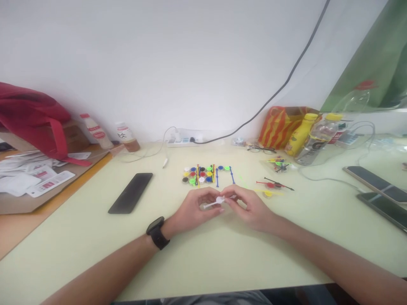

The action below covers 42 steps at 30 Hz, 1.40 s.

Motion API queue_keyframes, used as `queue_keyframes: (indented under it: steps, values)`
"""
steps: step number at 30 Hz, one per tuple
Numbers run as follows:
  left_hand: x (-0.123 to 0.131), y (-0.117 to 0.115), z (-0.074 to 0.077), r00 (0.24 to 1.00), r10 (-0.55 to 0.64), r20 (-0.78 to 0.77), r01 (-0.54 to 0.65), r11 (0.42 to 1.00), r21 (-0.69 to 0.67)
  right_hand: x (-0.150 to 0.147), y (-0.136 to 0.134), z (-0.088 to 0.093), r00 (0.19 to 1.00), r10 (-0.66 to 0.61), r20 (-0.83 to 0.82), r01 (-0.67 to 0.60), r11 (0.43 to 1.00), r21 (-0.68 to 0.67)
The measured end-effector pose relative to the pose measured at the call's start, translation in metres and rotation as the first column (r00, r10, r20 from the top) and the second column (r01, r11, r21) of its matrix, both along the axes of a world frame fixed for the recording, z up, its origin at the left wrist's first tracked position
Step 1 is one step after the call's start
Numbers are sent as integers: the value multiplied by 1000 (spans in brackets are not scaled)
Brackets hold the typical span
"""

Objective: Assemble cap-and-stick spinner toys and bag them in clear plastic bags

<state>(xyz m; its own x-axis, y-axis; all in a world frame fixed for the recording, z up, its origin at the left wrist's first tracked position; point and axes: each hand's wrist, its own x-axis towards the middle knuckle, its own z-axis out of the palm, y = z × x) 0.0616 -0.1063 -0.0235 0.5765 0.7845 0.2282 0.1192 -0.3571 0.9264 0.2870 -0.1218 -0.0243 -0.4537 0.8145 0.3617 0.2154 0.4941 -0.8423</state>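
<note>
A thin white plastic stick with a round middle is held between my two hands, above the table. My left hand is closed on it, thumb below and fingers above. My right hand pinches its other side, and the fingers hide that end. Just beyond my hands lie rows of small coloured discs with yellow and blue sticks among them. Two blue sticks lie upright at the right of the group. To the right of my right hand are a red and black stick piece and a yellow piece.
A black phone lies at the left, and two more phones at the right. Bottles, a striped bag, glasses and a power strip stand or lie along the wall. Papers and a red bag are far left.
</note>
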Motion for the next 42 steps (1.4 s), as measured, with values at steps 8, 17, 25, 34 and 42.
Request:
queue_keyframes:
  steps: [8,17,25,34,42]
  values:
    - [-4,2,3,991,118,-65,-98,963,251,4,3,-4,992,-45,120,45,999,4]
    - [-11,3,3,976,180,-124,-84,833,546,8,7,6,996,-26,90,35,995,-89]
    - [-8,-1,7,975,205,-88,-130,843,521,9,6,9,999,-33,31,36,992,-125]
    - [-4,-4,8,986,136,-94,-101,946,308,9,9,6,996,-30,-82,17,987,-158]
    - [-4,0,14,999,-20,39,23,994,-103,9,13,4,998,-58,-38,55,996,-75]
